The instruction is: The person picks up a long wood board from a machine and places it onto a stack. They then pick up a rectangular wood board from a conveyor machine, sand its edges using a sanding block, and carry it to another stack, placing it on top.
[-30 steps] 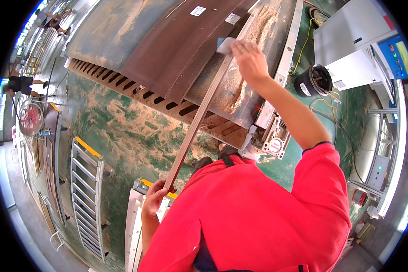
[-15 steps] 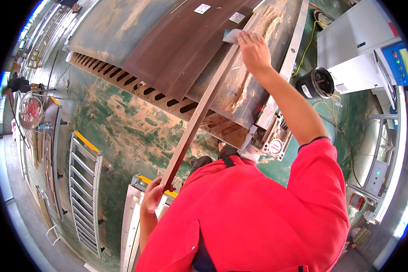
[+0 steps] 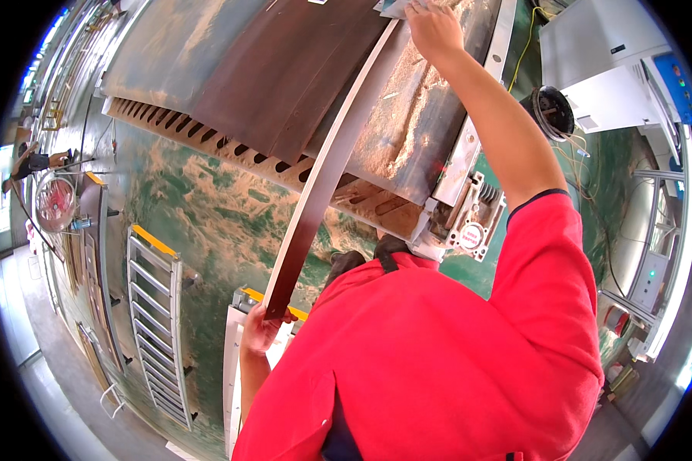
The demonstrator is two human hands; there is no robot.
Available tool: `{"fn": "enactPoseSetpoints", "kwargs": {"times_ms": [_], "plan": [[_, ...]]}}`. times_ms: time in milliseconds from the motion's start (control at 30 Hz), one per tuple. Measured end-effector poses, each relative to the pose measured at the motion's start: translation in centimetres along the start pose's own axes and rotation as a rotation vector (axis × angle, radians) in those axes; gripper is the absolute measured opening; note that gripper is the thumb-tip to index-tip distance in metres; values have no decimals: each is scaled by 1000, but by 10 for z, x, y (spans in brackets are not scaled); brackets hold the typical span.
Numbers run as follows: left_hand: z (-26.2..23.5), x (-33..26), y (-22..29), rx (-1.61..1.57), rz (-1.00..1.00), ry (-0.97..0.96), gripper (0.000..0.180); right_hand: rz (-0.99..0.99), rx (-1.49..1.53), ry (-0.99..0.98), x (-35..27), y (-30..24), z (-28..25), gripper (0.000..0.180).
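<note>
A long narrow wooden board [image 3: 304, 219], with a pale edge and a dark red-brown face, slants from near my body up over the machine bed. My left hand [image 3: 260, 330] grips its near end, fingers wrapped round the lower corner. Far up the board, at the top of the view, my right hand [image 3: 436, 31] presses a thin grey sheet [image 3: 396, 8], which looks like sandpaper, onto the board's edge. The right fingertips and part of the sheet reach the picture's upper rim.
Dark brown panels [image 3: 261, 84] and sawdust [image 3: 404, 115] lie on the metal bed [image 3: 161, 46]. A motor housing [image 3: 469, 230] stands at its near right corner. Further right are a black bucket [image 3: 550, 113] and white cabinet [image 3: 592, 46]. A roller frame [image 3: 158, 323] stands left.
My right hand and the sheet have slid farther away along the board. The board has tilted, showing more of its dark face. My left hand still holds the near end.
</note>
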State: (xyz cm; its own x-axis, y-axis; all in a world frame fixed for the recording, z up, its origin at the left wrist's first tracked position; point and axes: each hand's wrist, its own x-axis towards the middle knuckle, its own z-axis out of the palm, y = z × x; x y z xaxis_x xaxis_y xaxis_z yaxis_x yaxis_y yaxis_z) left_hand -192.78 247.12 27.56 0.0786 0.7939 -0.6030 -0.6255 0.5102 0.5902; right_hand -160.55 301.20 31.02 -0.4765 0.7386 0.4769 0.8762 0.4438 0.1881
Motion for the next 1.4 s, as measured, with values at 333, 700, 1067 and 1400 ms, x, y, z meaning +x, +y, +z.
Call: {"fn": "enactPoseSetpoints", "kwargs": {"times_ms": [333,700,1067,1400], "plan": [[-2,1,1,25,-15,15,53,-8,62,39,13,20,28,27],[18,-3,11,126,-22,83,51,-113,-27,-260,-39,-44,-42,41],[9,-18,9,127,3,101,46,-306,-74,-350,-85,-84,-85,48],[0,-51,6,113,-18,224,48,13,-302,-225,7,40,12,41]]}}
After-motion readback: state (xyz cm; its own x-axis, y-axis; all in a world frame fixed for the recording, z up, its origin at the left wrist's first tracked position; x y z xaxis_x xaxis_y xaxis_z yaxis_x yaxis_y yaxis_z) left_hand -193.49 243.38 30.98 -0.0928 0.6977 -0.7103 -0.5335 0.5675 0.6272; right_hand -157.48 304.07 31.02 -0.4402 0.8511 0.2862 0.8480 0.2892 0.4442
